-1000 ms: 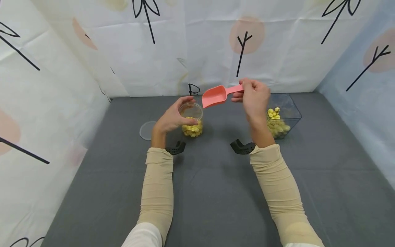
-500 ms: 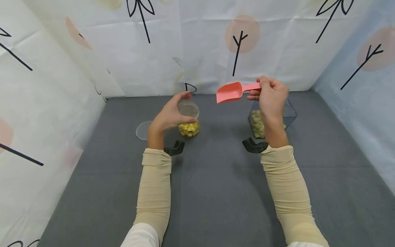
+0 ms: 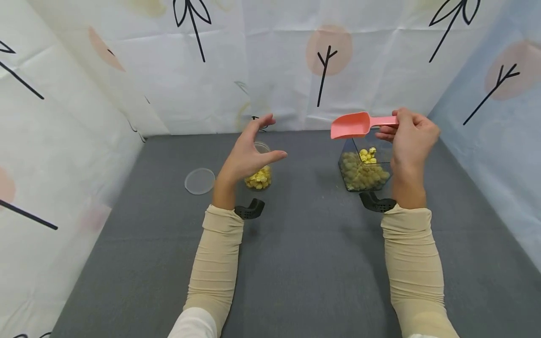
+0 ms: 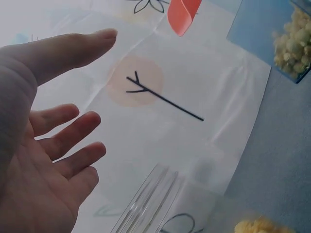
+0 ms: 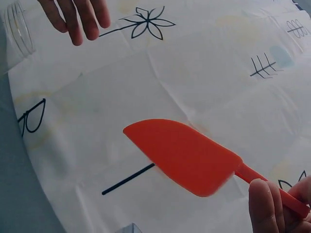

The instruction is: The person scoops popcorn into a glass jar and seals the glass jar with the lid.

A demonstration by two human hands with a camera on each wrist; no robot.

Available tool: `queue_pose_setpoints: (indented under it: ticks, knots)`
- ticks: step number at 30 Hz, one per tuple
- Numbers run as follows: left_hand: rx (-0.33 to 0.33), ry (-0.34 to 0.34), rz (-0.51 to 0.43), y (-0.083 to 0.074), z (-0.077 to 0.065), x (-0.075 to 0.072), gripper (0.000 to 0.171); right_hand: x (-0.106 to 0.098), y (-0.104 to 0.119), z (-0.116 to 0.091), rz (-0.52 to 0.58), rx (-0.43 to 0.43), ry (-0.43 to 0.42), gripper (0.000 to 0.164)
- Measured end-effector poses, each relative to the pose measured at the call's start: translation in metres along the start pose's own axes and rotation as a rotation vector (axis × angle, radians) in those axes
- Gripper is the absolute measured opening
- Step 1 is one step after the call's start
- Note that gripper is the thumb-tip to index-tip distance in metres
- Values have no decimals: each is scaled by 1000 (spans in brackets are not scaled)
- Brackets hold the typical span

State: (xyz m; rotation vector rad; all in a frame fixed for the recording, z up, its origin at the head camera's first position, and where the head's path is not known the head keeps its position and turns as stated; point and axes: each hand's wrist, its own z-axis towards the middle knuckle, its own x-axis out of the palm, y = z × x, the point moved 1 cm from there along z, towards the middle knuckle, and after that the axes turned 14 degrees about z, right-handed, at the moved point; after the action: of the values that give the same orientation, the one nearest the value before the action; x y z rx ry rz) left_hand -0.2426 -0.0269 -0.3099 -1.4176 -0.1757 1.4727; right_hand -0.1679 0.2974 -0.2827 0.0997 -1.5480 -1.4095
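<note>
My right hand (image 3: 412,141) pinches the handle of a pink scoop (image 3: 351,126), held level above the clear square container (image 3: 344,171) of popcorn (image 3: 367,171). In the right wrist view the scoop (image 5: 184,158) shows its smooth side, with fingers curled on the handle. My left hand (image 3: 247,157) is raised with fingers and thumb spread, holding nothing. Just behind it stands a clear round jar (image 3: 263,146), partly hidden by the hand, with popcorn (image 3: 259,179) inside. The left wrist view shows the jar's threaded rim (image 4: 155,194) apart from the fingers.
A clear round lid (image 3: 199,181) lies flat on the grey table (image 3: 304,263), left of the jar. White cloth with printed plants (image 3: 279,61) rises behind the table and at both sides. A black wrist mount (image 3: 250,210) sits on each wrist.
My right hand has carried the scoop rightward, from beside the jar to above the square container. The left hand has let go of the jar and lifted off it.
</note>
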Motion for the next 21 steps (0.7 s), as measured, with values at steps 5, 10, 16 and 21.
queue_pose_setpoints:
  ticks: [5,10,16,21]
  knots:
    - [36,2,-24,-8,3,10,88,-16,4,4,42,-25,-43,18]
    - [48,3,-42,-13,5,19,86,-25,2,5,32,-28,-47,19]
    - [76,27,-115,-25,16,38,86,-36,6,13,106,-28,-74,18]
    - [99,44,-121,-40,33,64,91,-48,16,19,161,-31,-106,20]
